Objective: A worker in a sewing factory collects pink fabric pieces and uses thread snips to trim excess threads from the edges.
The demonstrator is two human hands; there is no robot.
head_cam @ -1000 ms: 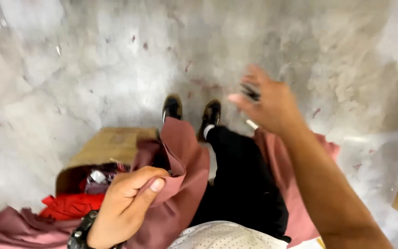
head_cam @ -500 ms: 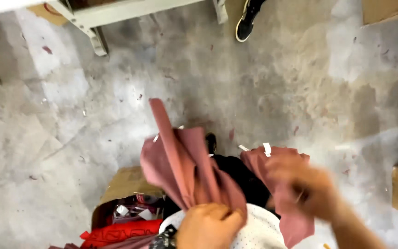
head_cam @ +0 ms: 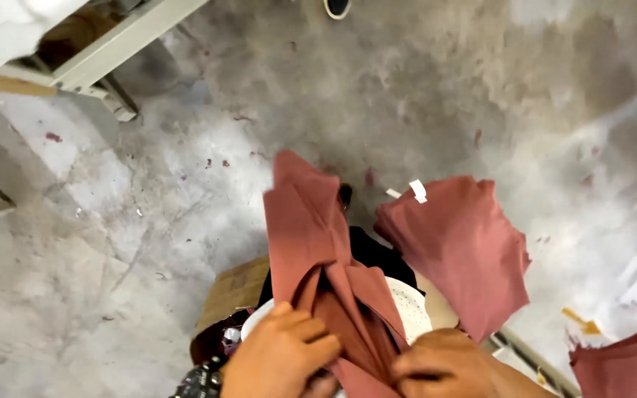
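Observation:
A dusty-pink garment (head_cam: pixel 311 243) hangs in front of me, folded into a tall strip, with a second flap (head_cam: pixel 458 250) spread out to the right that carries a small white tag (head_cam: pixel 416 190). My left hand (head_cam: pixel 282 361) grips the strip's lower part from the left. My right hand (head_cam: pixel 444 365) pinches the same cloth from the right, close beside the left. Both hands sit at the bottom edge of the view, against my white dotted shirt (head_cam: pixel 411 309).
A brown cardboard box (head_cam: pixel 234 295) stands on the stained concrete floor (head_cam: pixel 127 221) at my lower left. A white metal frame (head_cam: pixel 105 59) crosses the upper left. More pink cloth (head_cam: pixel 621 365) lies at the lower right. Someone's shoe (head_cam: pixel 337 7) shows at the top.
The view tilted up and away from my legs. My right hand came down from the open air onto the pink cloth. Both hands now hold it together.

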